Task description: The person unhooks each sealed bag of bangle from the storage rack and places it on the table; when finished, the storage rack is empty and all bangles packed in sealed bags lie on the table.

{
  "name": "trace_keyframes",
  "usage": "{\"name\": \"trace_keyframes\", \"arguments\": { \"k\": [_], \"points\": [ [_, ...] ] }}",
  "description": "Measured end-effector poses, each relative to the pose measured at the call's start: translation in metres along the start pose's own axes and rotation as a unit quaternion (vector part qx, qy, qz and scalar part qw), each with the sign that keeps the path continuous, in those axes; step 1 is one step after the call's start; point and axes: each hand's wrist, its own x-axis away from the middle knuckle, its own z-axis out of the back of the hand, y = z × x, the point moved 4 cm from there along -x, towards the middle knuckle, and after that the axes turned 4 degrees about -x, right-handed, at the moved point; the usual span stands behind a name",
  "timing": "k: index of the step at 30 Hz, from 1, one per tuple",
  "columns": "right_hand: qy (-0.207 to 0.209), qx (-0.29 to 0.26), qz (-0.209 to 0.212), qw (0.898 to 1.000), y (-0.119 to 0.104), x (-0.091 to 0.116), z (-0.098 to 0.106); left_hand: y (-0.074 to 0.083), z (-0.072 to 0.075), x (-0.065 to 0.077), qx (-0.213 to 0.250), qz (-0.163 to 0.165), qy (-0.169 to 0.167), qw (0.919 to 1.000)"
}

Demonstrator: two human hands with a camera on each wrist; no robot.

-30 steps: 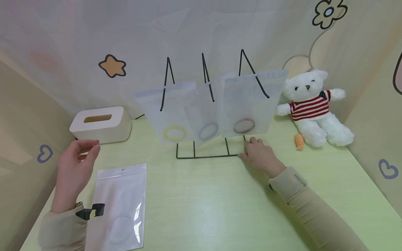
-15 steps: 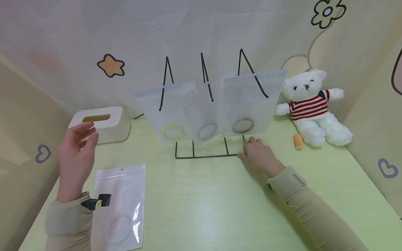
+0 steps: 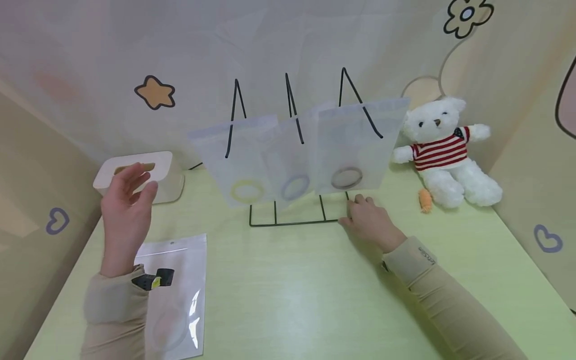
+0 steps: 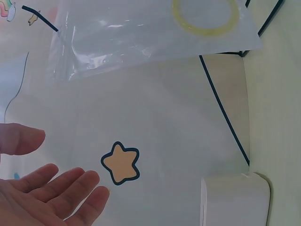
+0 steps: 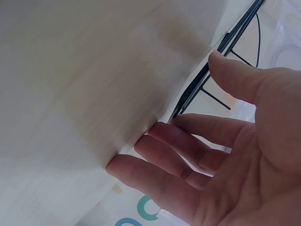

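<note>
A black wire display rack (image 3: 292, 224) stands mid-table with three hooks. From them hang clear zip bags: one with a yellow ring (image 3: 247, 191), one with a bluish ring (image 3: 295, 187), one with a dark brownish ring (image 3: 347, 177). My right hand (image 3: 371, 225) holds the rack's front right base corner, thumb and index finger at the bar, other fingertips touching the table in the right wrist view. My left hand (image 3: 128, 220) is raised and holds nothing, its fingers loosely bent. Below it, a zip bag (image 3: 184, 280) with a pale ring lies flat, partly covered by my left forearm.
Behind my left hand stands a white tissue box (image 3: 171, 175). A white teddy bear (image 3: 443, 155) in a striped shirt sits at the back right, a small orange carrot-like piece (image 3: 425, 200) beside it. Printed cloth walls (image 3: 198, 50) enclose the table.
My left hand has moved up and to the right, now overlapping the tissue box in the head view. My right hand stays at the rack's corner. The head view has shifted slightly.
</note>
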Motion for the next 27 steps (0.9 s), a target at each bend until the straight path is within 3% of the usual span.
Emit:
{"name": "trace_keyframes", "arguments": {
  "k": [8, 17, 27],
  "points": [
    [-0.002, 0.004, 0.001, 1.000, -0.001, 0.001, 0.002, 0.005, -0.017, -0.003, 0.011, 0.010, -0.030, 0.9994],
    [-0.003, 0.005, -0.001, 1.000, -0.001, 0.000, 0.002, 0.018, -0.039, -0.007, 0.037, -0.032, -0.050, 0.9976],
    [-0.004, 0.002, -0.001, 1.000, 0.001, 0.000, 0.001, 0.021, -0.056, -0.011, 0.074, -0.036, -0.075, 0.9938]
  ]
}}
